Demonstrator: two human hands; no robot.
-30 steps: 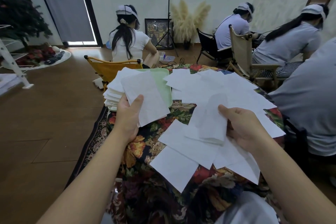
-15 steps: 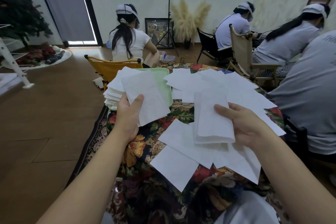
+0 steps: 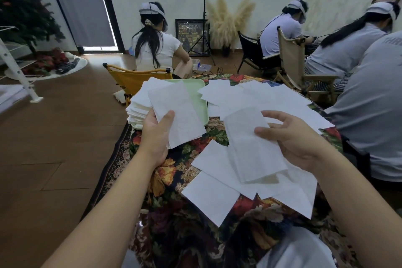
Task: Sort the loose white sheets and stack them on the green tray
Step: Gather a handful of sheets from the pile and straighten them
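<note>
My left hand (image 3: 157, 135) grips a white sheet (image 3: 177, 113) by its lower left corner and holds it up in front of the green tray (image 3: 196, 102). A stack of white sheets (image 3: 139, 106) lies on the tray's left side. My right hand (image 3: 291, 139) holds a second, folded white sheet (image 3: 250, 148) with the thumb pressed on its right edge, above the table. Several loose white sheets (image 3: 256, 98) are spread over the floral tablecloth (image 3: 174, 172), right of the tray and under my right hand.
A yellow folding chair (image 3: 132, 78) stands just behind the tray. A person in grey (image 3: 374, 102) sits close at the table's right edge. Three more people sit further back. A white rack (image 3: 19, 76) stands on the wooden floor at left.
My right hand has lifted the folded sheet off the loose pile and brought it nearer to me, turning it flatter. My left hand keeps its sheet in about the same place.
</note>
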